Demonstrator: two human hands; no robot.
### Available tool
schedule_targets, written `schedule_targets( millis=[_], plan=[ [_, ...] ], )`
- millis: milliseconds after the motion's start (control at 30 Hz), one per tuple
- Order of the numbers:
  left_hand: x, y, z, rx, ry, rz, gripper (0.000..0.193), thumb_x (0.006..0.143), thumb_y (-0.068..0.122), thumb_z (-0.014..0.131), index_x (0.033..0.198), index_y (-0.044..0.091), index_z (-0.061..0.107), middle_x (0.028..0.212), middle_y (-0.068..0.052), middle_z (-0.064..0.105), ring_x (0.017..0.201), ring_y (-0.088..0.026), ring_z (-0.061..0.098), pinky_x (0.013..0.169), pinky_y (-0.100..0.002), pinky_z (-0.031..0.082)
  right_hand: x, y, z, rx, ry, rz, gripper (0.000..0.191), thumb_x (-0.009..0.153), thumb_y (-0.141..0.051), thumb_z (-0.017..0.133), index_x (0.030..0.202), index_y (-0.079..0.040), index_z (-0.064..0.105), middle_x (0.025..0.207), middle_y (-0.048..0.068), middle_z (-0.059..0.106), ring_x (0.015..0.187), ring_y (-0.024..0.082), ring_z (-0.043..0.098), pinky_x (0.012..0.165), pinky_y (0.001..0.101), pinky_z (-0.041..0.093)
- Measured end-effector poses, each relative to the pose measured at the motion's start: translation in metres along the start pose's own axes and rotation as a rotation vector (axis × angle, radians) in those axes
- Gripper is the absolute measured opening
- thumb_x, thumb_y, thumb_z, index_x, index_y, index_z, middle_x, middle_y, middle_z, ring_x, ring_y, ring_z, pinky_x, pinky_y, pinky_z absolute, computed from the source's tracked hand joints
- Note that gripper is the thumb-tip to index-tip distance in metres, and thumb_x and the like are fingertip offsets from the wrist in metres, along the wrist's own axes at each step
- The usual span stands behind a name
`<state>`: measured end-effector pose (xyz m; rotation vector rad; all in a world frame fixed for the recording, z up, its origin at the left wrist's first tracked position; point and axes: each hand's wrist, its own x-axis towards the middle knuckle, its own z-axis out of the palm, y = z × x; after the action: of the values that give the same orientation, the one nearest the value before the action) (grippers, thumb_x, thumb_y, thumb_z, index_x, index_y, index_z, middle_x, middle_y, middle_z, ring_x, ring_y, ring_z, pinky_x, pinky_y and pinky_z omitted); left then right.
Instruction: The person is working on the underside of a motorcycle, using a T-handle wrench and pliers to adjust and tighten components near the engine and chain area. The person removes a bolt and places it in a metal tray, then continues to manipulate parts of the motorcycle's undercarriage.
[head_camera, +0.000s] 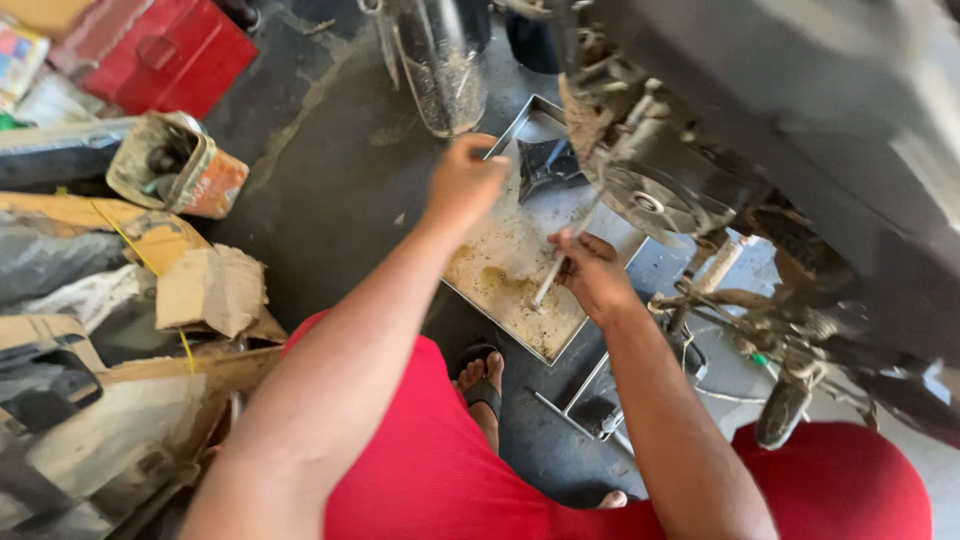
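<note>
The mud-caked motorcycle engine (650, 190), right of centre, is still mounted, its round side cover in place; work looks barely begun. Below it lies a grimy metal tray (500, 270). The right hand (590, 272) pinches a slim rod-like tool (560, 262) angled to the cover. The left hand (465, 185) hovers, grip curled, holding nothing visible.

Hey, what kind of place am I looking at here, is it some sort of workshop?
Most likely a motorcycle repair workshop. A grimy engine hangs over a metal drip tray, the right hand works a long metal tool at it, and the concrete floor is oil-stained.
</note>
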<state>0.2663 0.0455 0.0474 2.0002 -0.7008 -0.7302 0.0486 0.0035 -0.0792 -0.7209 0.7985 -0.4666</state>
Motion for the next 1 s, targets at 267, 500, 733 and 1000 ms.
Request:
schedule_targets(
  millis=[267, 500, 733, 1000],
  plan=[
    [0.064, 0.005, 0.075, 0.159, -0.117, 0.331, 0.151, 0.05, 0.032, 0.104, 0.153, 0.004, -0.003, 0.144, -0.037, 0.039, 0.139, -0.048, 0.037, 0.113, -0.042, 0.035, -0.008, -0.006, 0.013, -0.094, -0.038, 0.075, 0.023, 0.102, -0.012, 0.059, 0.123, -0.004, 0.06, 0.112, 0.015, 0.068, 0.101, 0.03, 0.071, 0.091, 0.0447, 0.057],
    [0.075, 0.002, 0.087, 0.017, -0.337, 0.301, 0.133, 0.057, 0.006, 0.085, 0.156, -0.001, -0.002, 0.126, -0.028, 0.065, 0.116, -0.035, 0.068, 0.1, -0.033, 0.055, -0.008, -0.01, 0.042, -0.029, 0.032, 0.036, 0.028, 0.11, -0.02, 0.048, 0.121, 0.002, 0.059, 0.116, 0.018, 0.07, 0.102, 0.029, 0.067, 0.094, 0.0455, 0.056],
    [0.074, 0.015, 0.082, 0.128, -0.346, 0.201, 0.107, 0.071, 0.001, 0.068, 0.154, -0.009, 0.001, 0.125, -0.03, 0.065, 0.115, -0.034, 0.069, 0.097, -0.035, 0.056, -0.011, 0.009, 0.048, 0.031, -0.113, -0.028, 0.041, 0.09, 0.011, 0.049, 0.129, 0.006, 0.06, 0.127, 0.018, 0.067, 0.117, 0.028, 0.065, 0.108, 0.0434, 0.05],
    [0.082, 0.017, 0.069, 0.214, -0.43, 0.17, 0.115, 0.07, 0.012, 0.072, 0.151, -0.014, -0.005, 0.123, -0.03, 0.064, 0.114, -0.036, 0.068, 0.095, -0.035, 0.056, -0.015, 0.018, 0.052, 0.059, -0.006, -0.003, 0.033, 0.099, 0.0, 0.046, 0.128, 0.007, 0.059, 0.131, 0.019, 0.066, 0.122, 0.028, 0.066, 0.109, 0.0411, 0.051]
  ],
)
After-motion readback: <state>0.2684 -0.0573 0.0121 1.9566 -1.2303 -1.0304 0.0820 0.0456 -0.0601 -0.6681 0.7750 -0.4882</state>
